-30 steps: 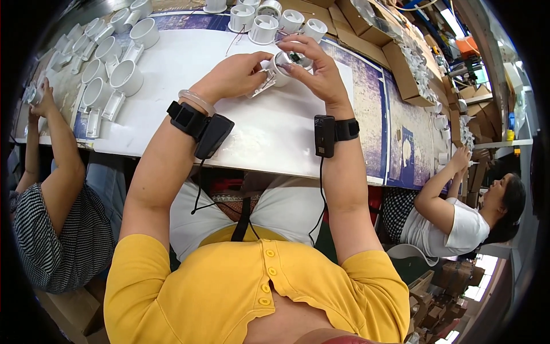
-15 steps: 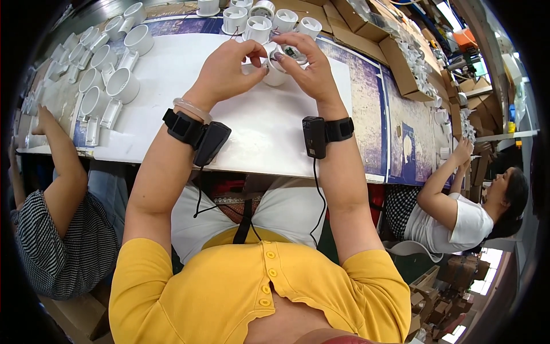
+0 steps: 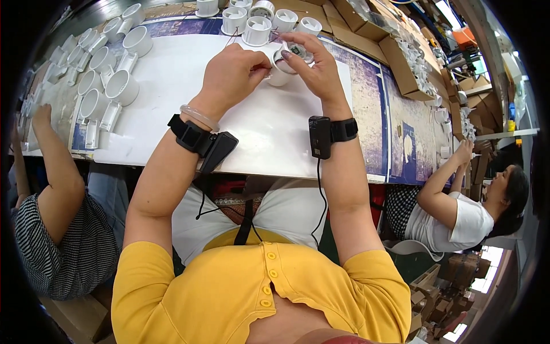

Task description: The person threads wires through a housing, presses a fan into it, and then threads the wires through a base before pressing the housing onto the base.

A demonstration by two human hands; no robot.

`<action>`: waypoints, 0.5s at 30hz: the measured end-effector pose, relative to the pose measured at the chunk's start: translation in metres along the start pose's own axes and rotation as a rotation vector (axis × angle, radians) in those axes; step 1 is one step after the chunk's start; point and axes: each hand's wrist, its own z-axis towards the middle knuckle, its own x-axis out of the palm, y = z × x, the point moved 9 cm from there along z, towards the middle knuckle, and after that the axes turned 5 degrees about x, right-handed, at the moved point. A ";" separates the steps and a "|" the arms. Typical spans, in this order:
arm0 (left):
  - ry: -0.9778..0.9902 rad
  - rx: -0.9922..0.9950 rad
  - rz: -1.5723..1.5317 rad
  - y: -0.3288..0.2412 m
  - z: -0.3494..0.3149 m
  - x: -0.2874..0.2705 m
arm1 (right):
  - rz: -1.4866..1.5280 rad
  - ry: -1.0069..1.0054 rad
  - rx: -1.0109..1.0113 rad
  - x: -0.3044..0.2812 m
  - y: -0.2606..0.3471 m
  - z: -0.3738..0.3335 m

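Over the far middle of the table, a small white plastic cup [image 3: 279, 75] stands between my hands, its top partly covered by fingers. My right hand [image 3: 315, 69] curls over it from the right, thumb and fingers closed on its rim. Beside that grip is a clear round piece [image 3: 302, 53] with a dark part inside; whether it is joined to the cup I cannot tell. My left hand [image 3: 238, 74] is closed in a pinch at the cup's left side. Whatever lies in those fingertips is hidden or too small to name.
Finished-looking white round housings [image 3: 256, 31] stand close beyond my hands, thin wires near them. Rows of white cups with side brackets [image 3: 122, 88] fill the left. Cardboard boxes [image 3: 405, 69] holding white parts lie right. One person [image 3: 452, 212] works at right, another person's arm [image 3: 57, 155] at left.
My left hand has shifted slightly right and down, its fingers curling tighter by the cup. My right hand has moved a little right, still gripping the rim.
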 end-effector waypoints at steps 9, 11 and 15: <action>0.060 0.182 0.139 -0.018 -0.001 -0.001 | -0.036 0.022 -0.031 0.002 0.000 -0.002; 0.095 0.198 0.170 -0.019 -0.002 0.003 | -0.049 0.034 -0.034 0.003 -0.002 -0.002; 0.160 0.186 0.238 -0.019 -0.004 0.005 | -0.039 0.092 -0.017 0.006 -0.005 -0.002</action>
